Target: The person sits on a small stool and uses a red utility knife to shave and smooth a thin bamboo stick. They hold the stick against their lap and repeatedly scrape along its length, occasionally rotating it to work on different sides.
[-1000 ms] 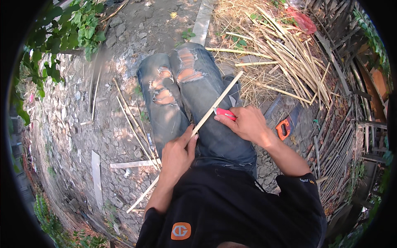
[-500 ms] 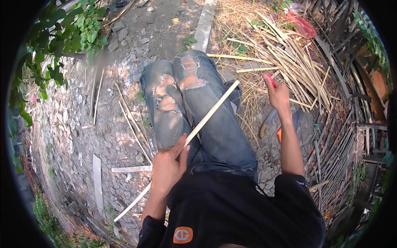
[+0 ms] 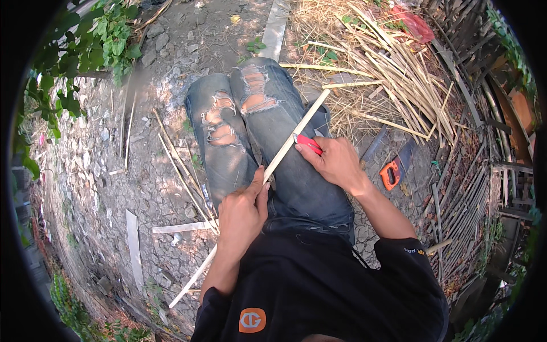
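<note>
A long pale wooden strip slants across my lap, its far end over my right thigh and its near end out past my left forearm. My left hand is closed round the strip near its middle, thumb and forefinger pinching it. In my right hand is a red utility knife, gripped with the fingers wrapped round the handle. The knife's tip meets the strip a little way below its far end. Whether the blade cuts into the wood is too small to tell.
A heap of split pale strips lies at the far right with shavings around it. An orange-handled saw rests on the ground right of my leg. Loose sticks and a flat board lie to the left. A red plastic bag is beyond.
My right hand has come in from the far right with the knife and brought it to the strip. My left hand keeps its hold, shifted slightly right.
</note>
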Demonstrator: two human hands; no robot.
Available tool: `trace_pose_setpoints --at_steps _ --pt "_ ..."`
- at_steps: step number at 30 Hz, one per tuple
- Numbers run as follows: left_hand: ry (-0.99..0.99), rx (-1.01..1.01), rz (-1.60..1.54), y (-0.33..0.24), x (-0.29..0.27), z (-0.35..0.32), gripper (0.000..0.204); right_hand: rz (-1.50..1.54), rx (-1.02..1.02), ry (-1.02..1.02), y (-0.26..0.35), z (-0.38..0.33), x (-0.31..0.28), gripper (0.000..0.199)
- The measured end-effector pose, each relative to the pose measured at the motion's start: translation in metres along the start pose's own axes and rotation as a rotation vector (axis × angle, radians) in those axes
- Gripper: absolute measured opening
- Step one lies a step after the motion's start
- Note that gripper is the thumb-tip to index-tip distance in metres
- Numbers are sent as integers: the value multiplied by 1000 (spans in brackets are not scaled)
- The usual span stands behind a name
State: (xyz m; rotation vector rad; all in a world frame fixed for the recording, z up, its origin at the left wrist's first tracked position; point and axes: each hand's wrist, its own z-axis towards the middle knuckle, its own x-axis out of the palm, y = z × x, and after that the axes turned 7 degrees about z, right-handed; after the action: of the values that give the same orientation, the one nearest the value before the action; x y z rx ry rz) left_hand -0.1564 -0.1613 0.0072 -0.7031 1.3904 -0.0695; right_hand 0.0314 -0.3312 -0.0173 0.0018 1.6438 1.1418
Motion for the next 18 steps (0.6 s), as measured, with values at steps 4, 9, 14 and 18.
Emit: trace_pose_setpoints --at_steps 4,9,14,18 --pt "20 -14 38 -1 -11 -3 34 -22 175 -202 -42 25 -2 63" --pt "77 -139 -197 36 -41 -31 34 166 472 -518 -156 45 -59 67" --pt "-472 -103 -299 78 -62 -18 36 410 366 -424 -118 33 -43 65" --pt "-1577 146 -296 95 -167 2 47 683 178 -296 -33 44 -37 47"
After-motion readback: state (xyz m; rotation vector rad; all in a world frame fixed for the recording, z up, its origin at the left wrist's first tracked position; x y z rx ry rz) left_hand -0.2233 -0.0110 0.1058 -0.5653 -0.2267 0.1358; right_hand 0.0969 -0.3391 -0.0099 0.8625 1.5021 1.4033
